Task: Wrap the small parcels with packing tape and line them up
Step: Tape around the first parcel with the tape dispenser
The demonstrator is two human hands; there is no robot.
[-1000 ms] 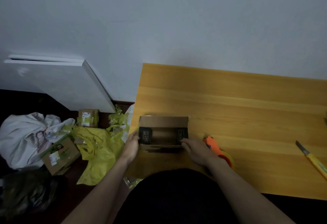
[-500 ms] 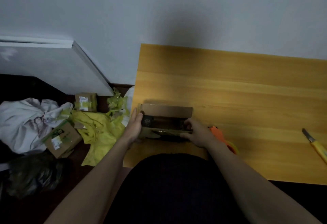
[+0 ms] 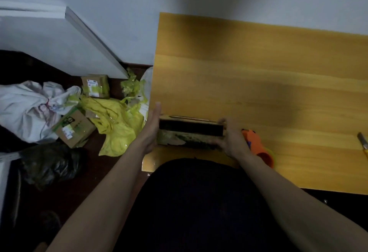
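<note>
Cardboard parcel now tipped on edge, hands clamping ends

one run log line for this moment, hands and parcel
left hand: flat against parcel end | right hand: grips other end | brown cardboard parcel: at wooden table edge | orange tape dispenser: idle

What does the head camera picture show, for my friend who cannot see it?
Two bare hands hold a small cardboard box at its ends over a yellow wooden table: left hand flat, right hand curled round. An orange tape dispenser lies beside it.
</note>
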